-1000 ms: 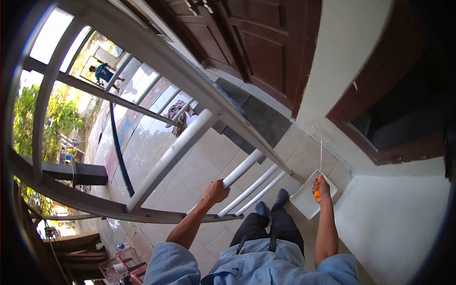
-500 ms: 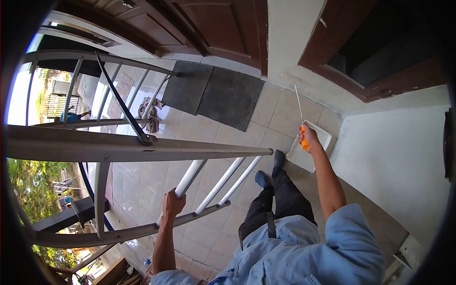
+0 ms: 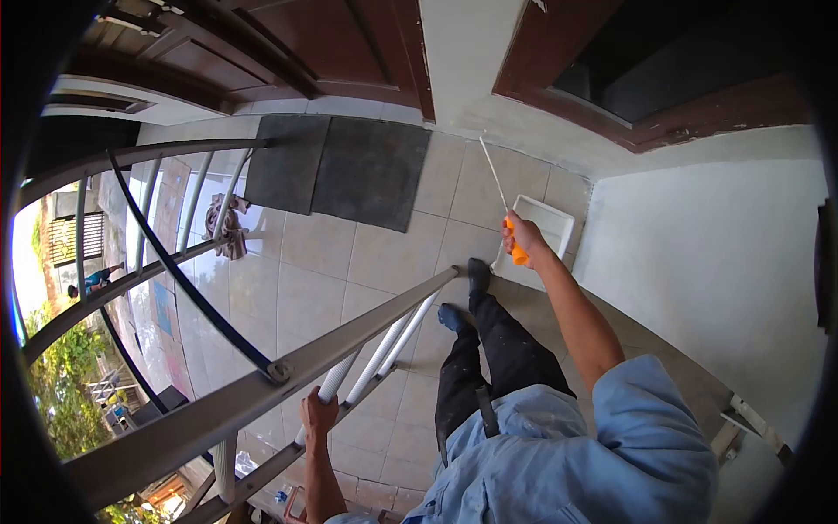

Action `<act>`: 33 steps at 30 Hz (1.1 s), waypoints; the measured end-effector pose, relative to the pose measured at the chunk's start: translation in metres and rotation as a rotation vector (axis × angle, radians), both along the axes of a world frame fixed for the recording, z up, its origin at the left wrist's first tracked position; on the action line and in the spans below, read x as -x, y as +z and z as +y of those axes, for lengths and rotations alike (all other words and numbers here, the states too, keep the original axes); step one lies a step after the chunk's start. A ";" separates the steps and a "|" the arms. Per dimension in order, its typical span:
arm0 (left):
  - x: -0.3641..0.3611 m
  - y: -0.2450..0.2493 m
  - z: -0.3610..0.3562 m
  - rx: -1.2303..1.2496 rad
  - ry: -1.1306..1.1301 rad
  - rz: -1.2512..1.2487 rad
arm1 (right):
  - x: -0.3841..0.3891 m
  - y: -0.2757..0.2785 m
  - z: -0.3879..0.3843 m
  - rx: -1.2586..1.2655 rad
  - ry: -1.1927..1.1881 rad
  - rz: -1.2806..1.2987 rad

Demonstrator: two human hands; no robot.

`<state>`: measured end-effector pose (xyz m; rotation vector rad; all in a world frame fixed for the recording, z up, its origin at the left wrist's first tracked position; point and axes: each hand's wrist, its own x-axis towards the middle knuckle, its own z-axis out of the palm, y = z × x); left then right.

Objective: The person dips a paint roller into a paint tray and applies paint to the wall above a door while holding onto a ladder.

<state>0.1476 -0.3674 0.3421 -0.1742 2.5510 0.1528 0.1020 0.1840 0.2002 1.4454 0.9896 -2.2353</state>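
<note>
My right hand (image 3: 529, 239) is wrapped round the orange handle (image 3: 519, 255) of a small paint roller. The roller's thin white rod (image 3: 494, 173) points away from me to the foot of the pale wall, where its tip blends into the wall. Below that hand, a white paint tray (image 3: 559, 227) lies on the tiles, partly covered by my hand and forearm. My left hand (image 3: 319, 412) grips a ribbed rung of an aluminium stepladder (image 3: 367, 316), which stands spread at my left.
Dark mats (image 3: 371, 170) lie before the brown door (image 3: 323, 44). A crumpled cloth (image 3: 227, 225) rests on the floor by the ladder's far legs. A brown-framed window (image 3: 611, 113) is above the wall ahead. Outside, a person (image 3: 94, 281) shows beyond the ladder.
My view has turned, so the mats, door and tray sit further left. The near ladder rail now slants more steeply. Both hands keep their holds, and the roller has shifted left along the wall's foot.
</note>
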 end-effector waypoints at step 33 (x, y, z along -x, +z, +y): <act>0.020 0.015 0.062 -0.213 -0.053 -0.057 | 0.014 -0.055 -0.024 0.033 -0.178 -0.031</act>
